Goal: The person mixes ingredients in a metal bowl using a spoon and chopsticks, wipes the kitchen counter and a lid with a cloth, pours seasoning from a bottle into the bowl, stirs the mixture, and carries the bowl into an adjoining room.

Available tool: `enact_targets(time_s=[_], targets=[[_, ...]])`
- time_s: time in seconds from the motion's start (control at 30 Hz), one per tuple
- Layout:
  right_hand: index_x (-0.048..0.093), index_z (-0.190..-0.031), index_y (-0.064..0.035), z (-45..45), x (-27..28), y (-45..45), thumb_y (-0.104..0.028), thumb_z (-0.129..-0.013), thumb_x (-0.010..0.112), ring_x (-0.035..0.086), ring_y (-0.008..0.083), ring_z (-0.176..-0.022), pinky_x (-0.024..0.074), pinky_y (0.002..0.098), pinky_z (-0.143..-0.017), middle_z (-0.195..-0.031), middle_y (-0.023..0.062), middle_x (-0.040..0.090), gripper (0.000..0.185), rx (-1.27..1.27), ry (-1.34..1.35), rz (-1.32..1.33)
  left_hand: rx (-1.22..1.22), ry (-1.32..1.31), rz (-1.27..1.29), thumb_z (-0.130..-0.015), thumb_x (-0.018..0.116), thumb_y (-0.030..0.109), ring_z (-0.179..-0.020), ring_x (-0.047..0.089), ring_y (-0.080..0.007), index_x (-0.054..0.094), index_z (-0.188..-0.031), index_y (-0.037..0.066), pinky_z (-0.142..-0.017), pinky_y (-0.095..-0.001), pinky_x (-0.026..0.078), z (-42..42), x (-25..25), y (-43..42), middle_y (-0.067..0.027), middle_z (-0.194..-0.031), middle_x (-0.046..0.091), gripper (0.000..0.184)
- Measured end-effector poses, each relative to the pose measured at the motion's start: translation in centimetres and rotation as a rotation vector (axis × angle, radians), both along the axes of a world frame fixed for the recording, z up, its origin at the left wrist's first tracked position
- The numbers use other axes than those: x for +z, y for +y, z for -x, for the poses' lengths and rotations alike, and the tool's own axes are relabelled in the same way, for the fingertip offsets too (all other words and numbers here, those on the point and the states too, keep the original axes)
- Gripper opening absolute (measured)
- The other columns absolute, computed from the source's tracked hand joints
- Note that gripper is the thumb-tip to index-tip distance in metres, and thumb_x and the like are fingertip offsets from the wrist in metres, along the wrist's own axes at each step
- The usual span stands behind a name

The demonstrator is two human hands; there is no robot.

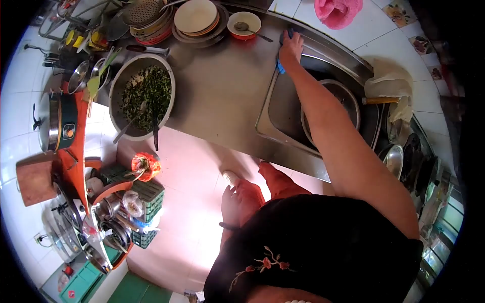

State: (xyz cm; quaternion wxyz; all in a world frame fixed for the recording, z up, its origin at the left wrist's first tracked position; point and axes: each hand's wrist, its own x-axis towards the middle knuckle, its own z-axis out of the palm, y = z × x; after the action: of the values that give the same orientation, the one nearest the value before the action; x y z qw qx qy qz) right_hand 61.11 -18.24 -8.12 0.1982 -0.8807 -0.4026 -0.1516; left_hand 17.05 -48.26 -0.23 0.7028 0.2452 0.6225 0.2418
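Note:
My right hand [291, 49] reaches to the back left corner of the metal sink [275, 96]. It is closed on a blue cloth [281, 66], which shows in small parts at its edges and lies against the steel counter [217, 91]. Inside the sink, a round metal basin [306, 123] is partly hidden under my forearm. My left hand [230, 201] hangs low beside my red trousers, holding nothing, its fingers loosely apart. Closest to the right hand on the counter is a red and white bowl [244, 26] with a spoon in it.
A large basin [115, 96] of chopped greens stands at the counter's left end. Stacked plates [196, 17] and a colander [143, 11] sit along the back. A pot [50, 121] is on the orange shelf at left. A pink cloth [337, 12] hangs on the wall.

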Motion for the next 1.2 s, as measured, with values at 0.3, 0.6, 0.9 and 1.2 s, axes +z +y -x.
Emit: enact_targets(time_s=[0.3, 0.6, 0.9, 1.2], targets=[[0.063, -0.104, 0.0011, -0.1, 3.1, -7.1, -0.005, -0.079, 0.05, 0.057, 0.034, -0.097, 0.0464, 0.0415, -0.085, -0.101, 0.0163, 0.061, 0.03, 0.233, 0.242, 0.224, -0.306, 0.012, -0.18, -0.091, 0.056, 0.017, -0.115, 0.051, -0.0252, 0.039, -0.133, 0.002, -0.092, -0.0339, 0.046, 2.4, 1.9, 1.4, -0.0161, -0.128, 0.049, 0.048], [0.052, -0.123, -0.0058, 16.2, 1.7, 2.9, -0.01, -0.076, 0.053, 0.047, 0.032, -0.108, 0.0409, 0.0418, -0.094, -0.124, 0.0152, 0.047, 0.047, 0.851, 0.164, -0.14, 0.101, -0.132, 0.064, -0.092, 0.054, 0.019, -0.113, 0.053, -0.0258, 0.039, -0.132, -0.002, -0.094, -0.0351, 0.045, 3.5, 0.1, 1.3, -0.0184, -0.126, 0.051, 0.048], [0.051, -0.125, -0.0107, 14.0, 2.4, 2.8, -0.024, -0.075, 0.06, 0.045, 0.0261, -0.107, 0.0401, 0.0445, -0.084, -0.114, 0.0093, 0.047, 0.052, 0.501, -0.009, 0.099, 0.11, -0.192, 0.082, -0.092, 0.054, 0.019, -0.114, 0.053, -0.0265, 0.041, -0.131, -0.002, -0.094, -0.0358, 0.045, 3.7, -1.3, 1.0, -0.0187, -0.126, 0.051, 0.047], [0.051, -0.124, -0.0109, 11.5, 2.8, 0.6, -0.023, -0.078, 0.058, 0.044, 0.0303, -0.11, 0.0419, 0.0478, -0.083, -0.127, 0.0133, 0.042, 0.048, 0.038, 0.112, 0.152, 0.123, -0.232, 0.12, -0.093, 0.053, 0.018, -0.113, 0.053, -0.0265, 0.039, -0.133, -0.002, -0.094, -0.0359, 0.045, 5.6, -2.3, 1.3, -0.0188, -0.126, 0.051, 0.048]])
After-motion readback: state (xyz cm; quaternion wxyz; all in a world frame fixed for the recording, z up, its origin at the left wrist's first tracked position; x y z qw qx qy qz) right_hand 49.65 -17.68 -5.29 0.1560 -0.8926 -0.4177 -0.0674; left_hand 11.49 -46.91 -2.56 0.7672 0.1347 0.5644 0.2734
